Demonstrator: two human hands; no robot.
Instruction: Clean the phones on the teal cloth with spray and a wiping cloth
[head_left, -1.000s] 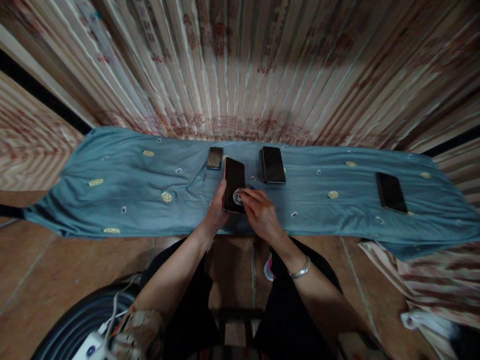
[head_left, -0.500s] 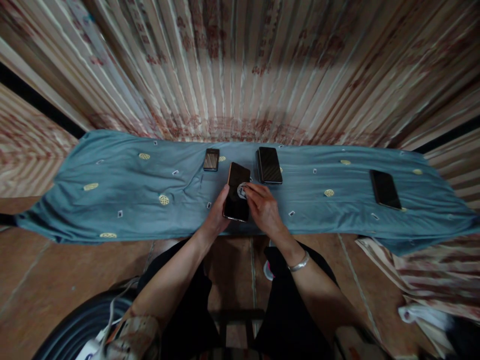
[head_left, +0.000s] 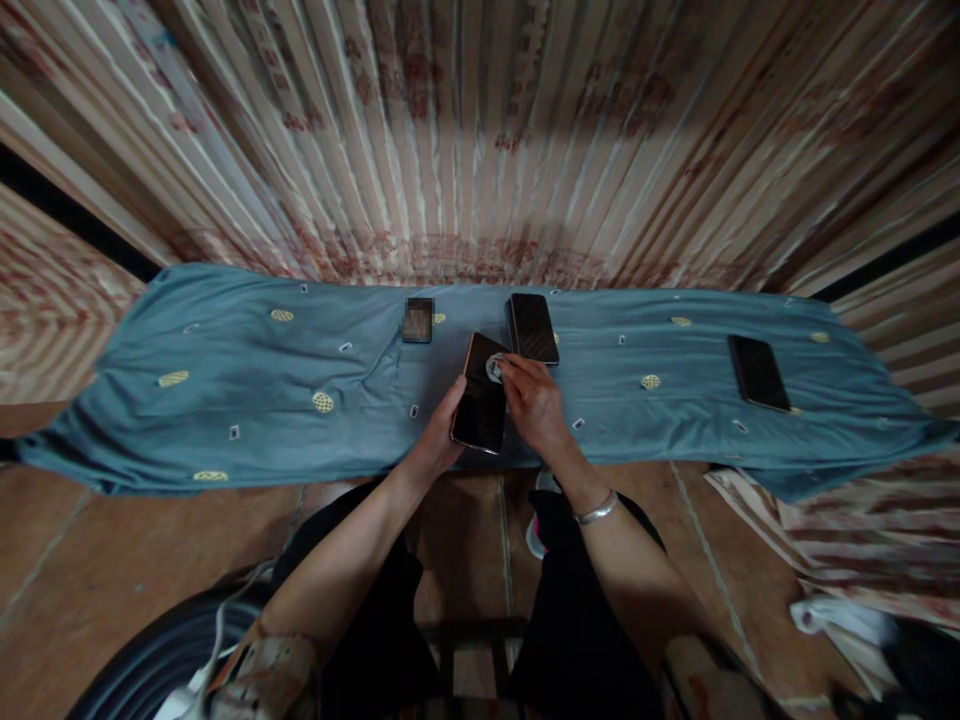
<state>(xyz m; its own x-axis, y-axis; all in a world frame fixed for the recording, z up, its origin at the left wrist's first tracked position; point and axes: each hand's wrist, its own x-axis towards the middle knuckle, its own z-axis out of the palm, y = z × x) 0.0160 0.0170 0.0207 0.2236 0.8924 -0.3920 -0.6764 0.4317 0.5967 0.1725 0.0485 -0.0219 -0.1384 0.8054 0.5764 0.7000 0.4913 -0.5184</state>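
Observation:
My left hand grips the left edge of a dark phone held just above the near edge of the blue cloth. My right hand is closed in a pinch, pressing a small round white pad against the upper part of the phone's glass. A silver bangle sits on my right wrist. My fingers hide part of the pad.
A black phone lies right behind my hands, a small one to its left, and another black phone far right on the cloth. Striped curtains hang behind. A black tyre-like ring with a white cable lies bottom left.
My right hand has slid the white pad up the phone's glass, from its lower part toward its far end. The phone has tilted slightly to the right in my left hand.

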